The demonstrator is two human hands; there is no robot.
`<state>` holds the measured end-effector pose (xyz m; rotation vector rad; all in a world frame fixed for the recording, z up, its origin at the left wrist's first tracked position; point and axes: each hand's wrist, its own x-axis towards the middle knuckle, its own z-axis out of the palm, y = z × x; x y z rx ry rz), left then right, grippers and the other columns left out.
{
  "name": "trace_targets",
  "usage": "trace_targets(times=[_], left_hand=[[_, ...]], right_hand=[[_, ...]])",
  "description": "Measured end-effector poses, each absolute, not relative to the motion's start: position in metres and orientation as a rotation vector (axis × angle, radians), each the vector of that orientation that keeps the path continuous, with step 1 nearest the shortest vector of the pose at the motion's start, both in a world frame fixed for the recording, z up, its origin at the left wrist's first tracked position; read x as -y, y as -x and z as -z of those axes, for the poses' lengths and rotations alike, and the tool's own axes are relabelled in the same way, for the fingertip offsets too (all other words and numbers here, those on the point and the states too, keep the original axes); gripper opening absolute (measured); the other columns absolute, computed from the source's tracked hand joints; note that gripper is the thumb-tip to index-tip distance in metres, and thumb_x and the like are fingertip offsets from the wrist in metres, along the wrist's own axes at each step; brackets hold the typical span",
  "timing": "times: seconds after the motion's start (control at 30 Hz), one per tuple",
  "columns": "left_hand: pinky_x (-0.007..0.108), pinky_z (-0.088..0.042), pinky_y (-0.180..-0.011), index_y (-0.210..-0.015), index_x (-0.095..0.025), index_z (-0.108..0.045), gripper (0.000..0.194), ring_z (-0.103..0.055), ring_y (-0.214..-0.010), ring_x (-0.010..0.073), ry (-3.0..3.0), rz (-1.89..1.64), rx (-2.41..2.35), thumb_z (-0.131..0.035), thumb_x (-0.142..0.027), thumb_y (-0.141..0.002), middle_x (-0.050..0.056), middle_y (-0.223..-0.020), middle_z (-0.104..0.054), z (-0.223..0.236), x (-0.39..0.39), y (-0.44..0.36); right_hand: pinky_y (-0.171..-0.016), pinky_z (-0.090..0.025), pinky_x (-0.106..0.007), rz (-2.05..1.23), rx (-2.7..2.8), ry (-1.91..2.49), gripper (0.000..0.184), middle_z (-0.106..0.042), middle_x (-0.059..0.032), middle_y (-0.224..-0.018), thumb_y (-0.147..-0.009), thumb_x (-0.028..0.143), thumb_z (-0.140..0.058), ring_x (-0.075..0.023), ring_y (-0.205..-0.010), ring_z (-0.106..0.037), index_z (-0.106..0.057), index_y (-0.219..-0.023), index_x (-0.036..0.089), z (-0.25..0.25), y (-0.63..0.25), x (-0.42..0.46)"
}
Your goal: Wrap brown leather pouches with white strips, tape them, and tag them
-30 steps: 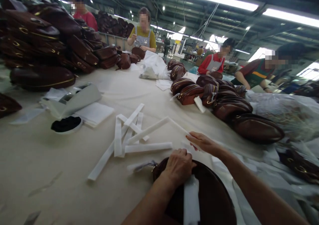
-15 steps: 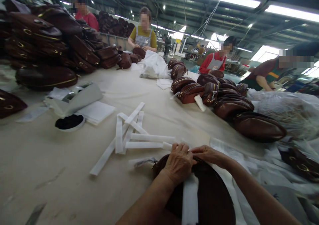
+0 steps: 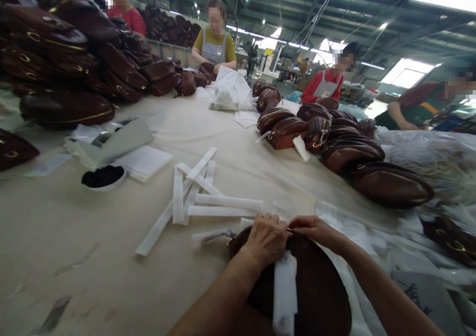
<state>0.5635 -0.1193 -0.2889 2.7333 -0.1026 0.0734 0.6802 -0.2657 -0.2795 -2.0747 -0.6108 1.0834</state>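
Note:
A dark brown leather bag [image 3: 320,281] lies in front of me at the table's near edge. My left hand [image 3: 266,237] is closed over its top edge, the fingertips hidden on the far side. Close beside it, my right hand [image 3: 310,229] pinches the same edge between thumb and fingers. A white strip [image 3: 285,291] hangs down over the bag's near face below my left hand. At the bag's left end a zipper pull [image 3: 219,234] in clear wrapping sticks out. Just beyond my hands several white strips [image 3: 226,199] lie crossed on the table.
A tape dispenser [image 3: 111,142], a white paper stack [image 3: 143,162] and a dish of black material [image 3: 104,177] stand at left. Brown bags are piled at far left [image 3: 67,110] and right [image 3: 390,185]. Plastic wrapping [image 3: 427,152] lies at right. Several co-workers [image 3: 213,43] are beyond.
Both hands stay at the bag's top edge with small finger movements. The hanging white strip has shifted and bent slightly. The view has tilted a little.

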Motion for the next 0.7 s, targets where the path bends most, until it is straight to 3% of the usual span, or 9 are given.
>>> trace_targets(times=[0.17, 0.37, 0.47, 0.6, 0.7], left_hand=[[0.039, -0.041, -0.079, -0.087, -0.015, -0.062, 0.026, -0.057, -0.088, 0.0248, -2.734, -0.037, 0.101, -0.044, -0.033, -0.091, 0.009, -0.089, -0.063, 0.290, 0.120, -0.565], [0.037, -0.043, -0.079, -0.085, -0.017, -0.065, 0.032, -0.058, -0.088, 0.0243, -2.724, 0.012, 0.123, -0.041, -0.037, -0.092, 0.009, -0.086, -0.064, 0.292, 0.119, -0.566], [0.036, -0.043, -0.081, -0.085, -0.017, -0.066, 0.031, -0.059, -0.089, 0.0234, -2.719, 0.037, 0.120, -0.043, -0.038, -0.091, 0.009, -0.086, -0.064, 0.292, 0.118, -0.568], [0.035, -0.043, -0.082, -0.090, -0.017, -0.067, 0.029, -0.058, -0.093, 0.0238, -2.723, 0.068, 0.092, -0.047, -0.038, -0.090, 0.009, -0.091, -0.063, 0.291, 0.117, -0.569], [0.036, -0.044, -0.082, -0.094, -0.016, -0.066, 0.030, -0.058, -0.095, 0.0248, -2.734, 0.084, 0.076, -0.047, -0.038, -0.090, 0.010, -0.094, -0.063, 0.290, 0.117, -0.570]], right_hand=[[-0.075, -0.047, -0.030, -1.167, 0.569, 2.109, 0.034, -0.070, -0.0026, -0.074, -0.062, 0.038, -0.059, -0.0178, -0.071, -0.061, -0.072, -0.083, 0.015, 0.270, -0.678, 0.272], [-0.067, -0.046, -0.027, -1.101, 0.681, 2.300, 0.024, -0.068, -0.0007, -0.066, -0.060, 0.017, -0.048, -0.0174, -0.069, -0.060, -0.071, -0.063, 0.018, 0.267, -0.674, 0.266], [-0.071, -0.045, -0.029, -0.911, 0.730, 2.437, 0.018, -0.067, -0.0037, -0.069, -0.066, 0.018, -0.052, -0.0192, -0.072, -0.059, -0.070, -0.063, 0.018, 0.274, -0.679, 0.259], [-0.078, -0.042, -0.031, -0.557, 0.666, 2.578, 0.028, -0.065, -0.0086, -0.094, -0.073, 0.030, -0.059, -0.0203, -0.087, -0.057, -0.067, -0.097, 0.016, 0.292, -0.688, 0.239], [-0.070, -0.042, -0.028, -0.475, 0.578, 2.611, 0.025, -0.063, -0.0074, -0.084, -0.064, 0.029, -0.068, -0.0192, -0.080, -0.058, -0.066, -0.085, 0.015, 0.306, -0.691, 0.223]])
